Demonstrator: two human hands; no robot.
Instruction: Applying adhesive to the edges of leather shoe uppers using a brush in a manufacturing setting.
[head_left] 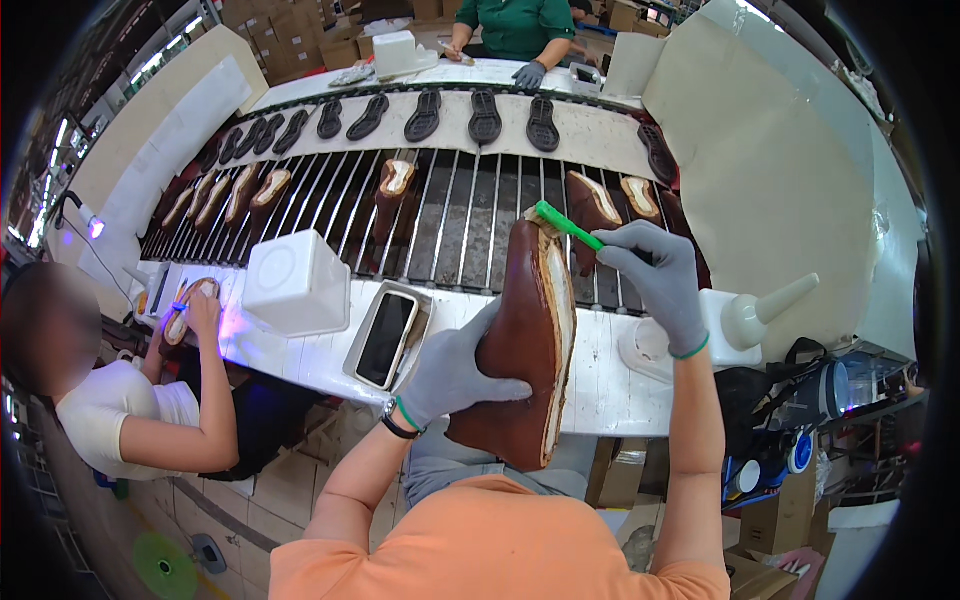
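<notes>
My left hand (pixel 455 370), in a grey glove, grips a brown shoe upper (pixel 525 340) turned on its side with its pale underside facing right. My right hand (pixel 655 275), also gloved in grey, holds a green-handled brush (pixel 567 225) whose tip touches the toe end of the shoe's underside. Both hands are above the white bench edge (pixel 600 385) in front of the conveyor.
A slatted conveyor (pixel 460 215) carries several brown shoe uppers; black soles (pixel 485 115) lie in a row beyond. A white box (pixel 297 283), a phone in a tray (pixel 388 338) and a white squeeze bottle (pixel 765 310) sit on the bench. A person at left holds a shoe (pixel 185 310); another stands opposite (pixel 515 30).
</notes>
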